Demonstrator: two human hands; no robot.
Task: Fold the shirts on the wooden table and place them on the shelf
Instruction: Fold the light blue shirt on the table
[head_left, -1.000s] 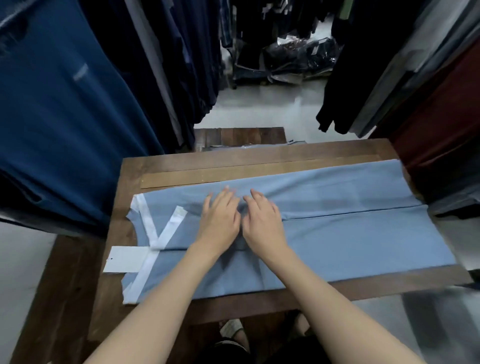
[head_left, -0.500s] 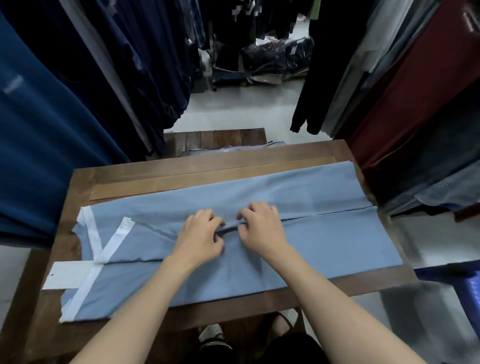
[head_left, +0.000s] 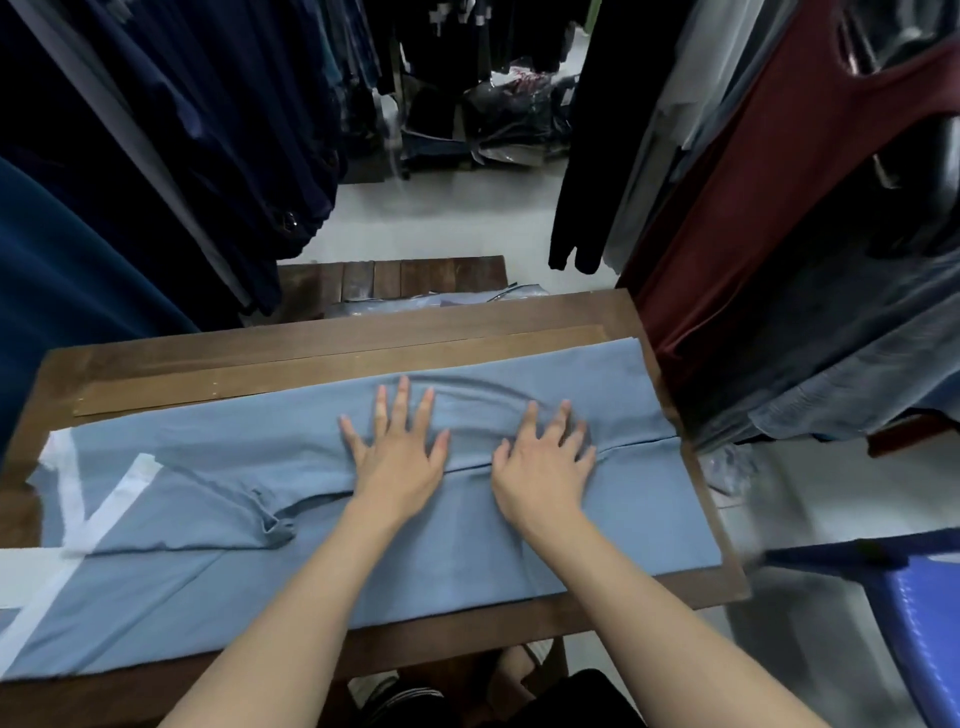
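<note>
Fingers (head_left: 402, 400) spread flat, my left hand (head_left: 397, 460) and right hand (head_left: 545, 470) smooth the shirt (head_left: 249, 452); next I'd fold its 3 o'clock end over.

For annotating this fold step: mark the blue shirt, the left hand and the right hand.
blue shirt (head_left: 649, 509), head view, flat near panel right of the wrist.
left hand (head_left: 400, 457), head view, back of the hand.
right hand (head_left: 540, 470), head view, back of the hand.

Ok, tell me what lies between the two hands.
Only the light-blue shirt, crossed by its folded edge, between left hand and right hand; seen in head view.
</note>
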